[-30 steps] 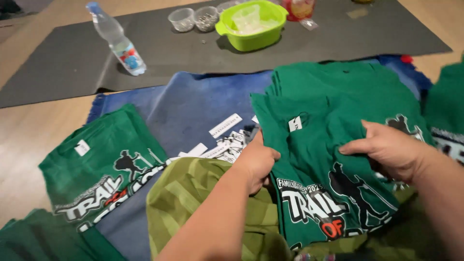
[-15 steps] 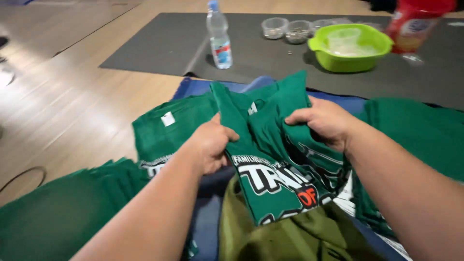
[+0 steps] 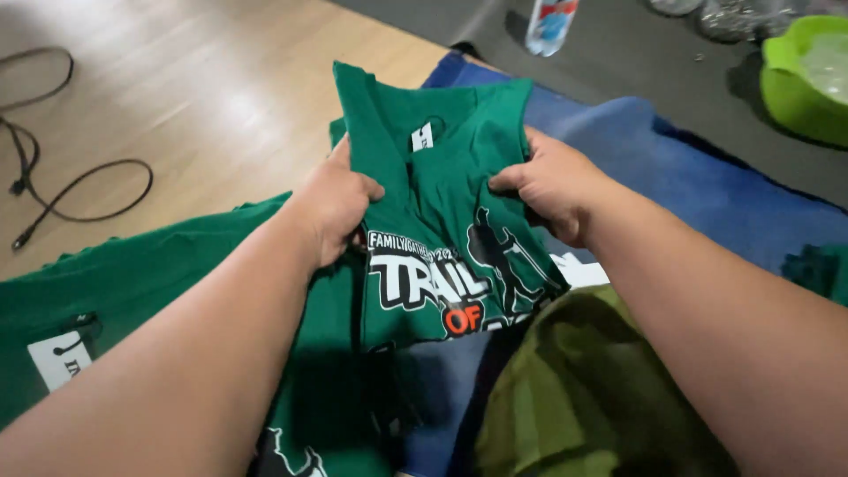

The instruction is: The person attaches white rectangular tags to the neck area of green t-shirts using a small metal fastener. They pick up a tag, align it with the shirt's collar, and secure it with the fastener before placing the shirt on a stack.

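Nearest the person, an olive-green garment (image 3: 574, 397) lies bottom right, and a flat green cotton T-shirt with a white rectangular neck label (image 3: 115, 300) lies to the left on the floor. Above these, both hands hold up a folded green cotton T-shirt with a white, black and orange chest print (image 3: 437, 221): the left hand (image 3: 331, 208) is closed on its left edge, and the right hand (image 3: 552, 185) is pinching its right side, fingers curled into the cloth. A small white tag sits at its collar. The shirt looks folded lengthwise only; judged from this, the fold is partway done and it is not yet laid down. Behind it, a blue cloth (image 3: 689, 185) is spread over a dark grey mat (image 3: 636, 53). Far right, a lime-green plastic bowl (image 3: 799, 79); far centre, a clear plastic bottle with a blue-and-red label (image 3: 549, 22). Far left, a black cable (image 3: 62, 168) curls on the pale wooden floor (image 3: 194, 97).
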